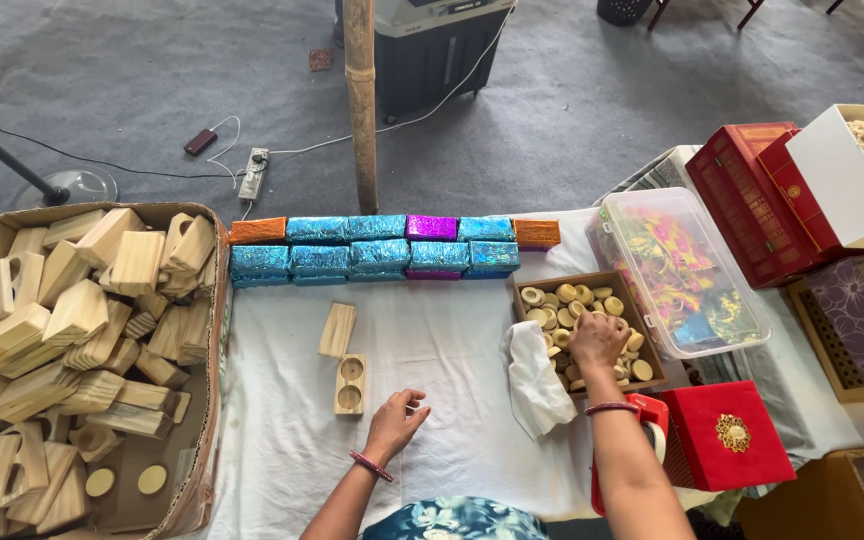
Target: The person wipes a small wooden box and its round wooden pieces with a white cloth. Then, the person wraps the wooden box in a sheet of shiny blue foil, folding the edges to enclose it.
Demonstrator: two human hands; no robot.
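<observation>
Fingers (592, 330) reach among pale round discs (564, 293) in wooden tray (652, 345).

Two hands are showing: the left hand (397, 418) and the right hand (598, 340). Two loose wooden blocks are lying on the counter (452, 350): one plain block (337, 330) and one block with two round holes (350, 384). Eleven foil-wrapped bricks (392, 245) are standing in two rows: six in the back row, five in front; two are orange, one is purple and eight are blue. One wooden tray (592, 283) is holding round wooden rings too many to count. One cardboard box (207, 330) is holding stacked wooden blocks, likewise uncountable. One white cloth (532, 385) is lying beside the tray.
</observation>
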